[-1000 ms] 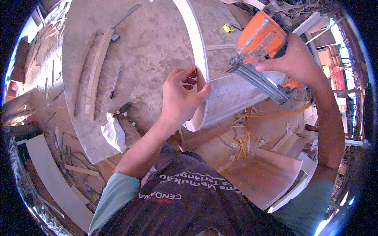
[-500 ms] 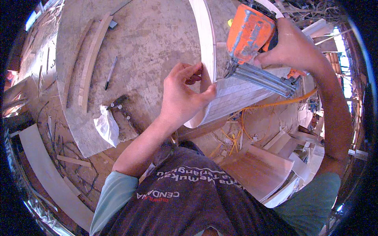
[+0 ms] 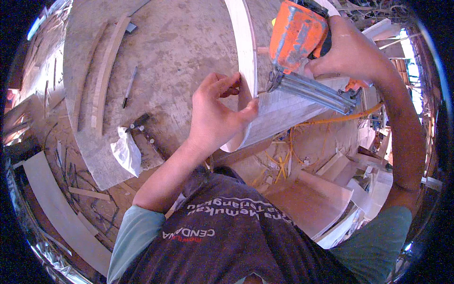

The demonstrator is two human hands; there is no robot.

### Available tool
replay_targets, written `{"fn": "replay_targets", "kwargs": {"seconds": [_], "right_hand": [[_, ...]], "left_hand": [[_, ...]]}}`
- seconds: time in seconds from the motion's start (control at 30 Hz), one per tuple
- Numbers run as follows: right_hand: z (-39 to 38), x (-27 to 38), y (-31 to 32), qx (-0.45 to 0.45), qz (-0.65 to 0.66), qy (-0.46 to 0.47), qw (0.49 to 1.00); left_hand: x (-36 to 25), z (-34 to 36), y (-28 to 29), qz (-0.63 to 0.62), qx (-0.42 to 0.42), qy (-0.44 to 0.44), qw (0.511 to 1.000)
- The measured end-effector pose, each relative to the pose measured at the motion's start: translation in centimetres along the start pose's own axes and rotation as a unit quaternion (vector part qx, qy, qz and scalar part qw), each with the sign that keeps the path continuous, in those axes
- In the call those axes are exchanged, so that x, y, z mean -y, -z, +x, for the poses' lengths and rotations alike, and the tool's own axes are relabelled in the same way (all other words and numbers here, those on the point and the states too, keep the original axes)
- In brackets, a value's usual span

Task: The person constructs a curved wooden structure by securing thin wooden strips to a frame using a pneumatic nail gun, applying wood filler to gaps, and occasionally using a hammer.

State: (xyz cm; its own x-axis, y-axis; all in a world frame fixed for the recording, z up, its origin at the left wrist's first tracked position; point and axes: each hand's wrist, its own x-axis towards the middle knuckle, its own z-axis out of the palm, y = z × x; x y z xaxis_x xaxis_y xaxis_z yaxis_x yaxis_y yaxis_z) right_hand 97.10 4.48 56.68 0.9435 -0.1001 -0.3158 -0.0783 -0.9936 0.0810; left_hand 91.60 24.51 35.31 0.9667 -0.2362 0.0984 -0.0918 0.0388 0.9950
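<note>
My right hand is wrapped round the grip of a worn orange nail gun. The gun's grey metal magazine slants down toward me, and its nose sits close to the edge of a pale curved wooden strip. Thumb and fingers of my left hand pinch that strip near its near end. Against the strip's right side stands a light slatted wooden panel. Whether the nose touches the wood I cannot tell.
The worktop carries thin curved wooden strips, a pen and a crumpled white plastic bag. A yellow-orange air hose runs behind the gun. Offcuts and wood sheets lie on the floor at right.
The view has shifted slightly. Both hands, the nail gun and the curved strip keep nearly the same places relative to each other.
</note>
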Motion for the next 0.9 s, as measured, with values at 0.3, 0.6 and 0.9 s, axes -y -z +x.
{"fn": "replay_targets", "kwargs": {"seconds": [0.3,0.6,0.9], "right_hand": [[-1.7,4.1,3.8,0.126,0.134,-0.052,0.982],[0.3,-3.0,0.9,0.033,-0.033,-0.054,0.997],[-0.8,-2.8,1.1,0.027,-0.048,-0.056,0.997]], "left_hand": [[0.2,0.0,-0.1,-0.001,-0.003,-0.015,1.0],[-0.1,-0.1,0.2,0.014,0.001,-0.007,1.0],[0.1,-0.1,0.1,0.007,0.004,-0.018,1.0]]}}
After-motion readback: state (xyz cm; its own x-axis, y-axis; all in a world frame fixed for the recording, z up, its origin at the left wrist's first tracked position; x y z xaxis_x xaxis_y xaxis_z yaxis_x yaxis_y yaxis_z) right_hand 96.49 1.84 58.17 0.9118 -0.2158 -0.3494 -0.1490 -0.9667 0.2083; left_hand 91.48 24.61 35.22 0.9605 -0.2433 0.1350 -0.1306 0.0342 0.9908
